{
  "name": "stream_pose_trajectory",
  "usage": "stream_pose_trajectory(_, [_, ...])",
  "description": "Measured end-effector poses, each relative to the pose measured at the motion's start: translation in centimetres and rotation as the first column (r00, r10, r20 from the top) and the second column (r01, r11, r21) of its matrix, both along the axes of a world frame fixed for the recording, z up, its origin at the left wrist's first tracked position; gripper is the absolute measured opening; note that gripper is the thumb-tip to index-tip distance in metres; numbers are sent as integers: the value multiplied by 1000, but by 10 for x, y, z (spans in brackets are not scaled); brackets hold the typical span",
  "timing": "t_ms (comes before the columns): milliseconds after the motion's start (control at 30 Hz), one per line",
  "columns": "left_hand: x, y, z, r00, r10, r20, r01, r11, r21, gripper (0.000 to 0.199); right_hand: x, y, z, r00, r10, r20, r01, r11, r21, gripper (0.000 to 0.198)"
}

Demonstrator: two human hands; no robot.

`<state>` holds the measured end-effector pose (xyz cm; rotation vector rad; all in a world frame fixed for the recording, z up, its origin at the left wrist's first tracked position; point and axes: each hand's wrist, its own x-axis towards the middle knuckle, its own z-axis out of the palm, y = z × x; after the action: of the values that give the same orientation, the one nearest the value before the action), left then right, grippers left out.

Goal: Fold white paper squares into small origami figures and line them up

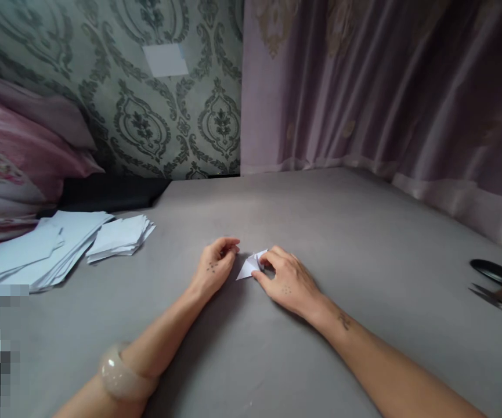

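A small piece of white folded paper (247,269) lies at the middle of the grey surface, with a pointed corner toward the lower left and a raised fold. My right hand (288,278) grips its right side between the thumb and the fingers. Just left of the paper, my left hand (215,264) rests apart from it, fingers loosely curved with a gap between them and nothing visible in them. The left wrist wears a pale bangle (124,374).
Stacked white sheets (76,238) and a pile of smaller paper pieces (118,237) lie at the left, near a black flat item (111,191) and pink floral fabric (20,157). Scissors (501,299) and a black oblong object (494,270) lie far right. A curtain (320,98) hangs behind.
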<state>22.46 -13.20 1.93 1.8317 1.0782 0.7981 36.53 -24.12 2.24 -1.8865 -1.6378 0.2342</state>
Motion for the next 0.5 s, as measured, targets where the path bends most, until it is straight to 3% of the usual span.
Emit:
stream_pose_trajectory(67, [1, -1, 2, 1000, 17, 19, -17, 1000, -5, 27, 4, 3, -1, 999, 33, -3, -34, 999, -23, 10])
stream_pose_trajectory(167, [2, -1, 4, 998, 36, 47, -34, 999, -32, 27, 17, 5, 0, 975, 102, -195, -108, 994, -20, 14])
stream_pose_trajectory(300, [4, 0, 4, 993, 48, 108, -40, 996, -78, 27, 36, 3, 5, 852, 212, -479, -223, 974, 35, 13])
stream_pose_trajectory(500, [5, 0, 1, 992, 38, 122, -26, 994, -106, 26, 40, 2, 13, 743, 306, -595, -286, 949, 130, 11])
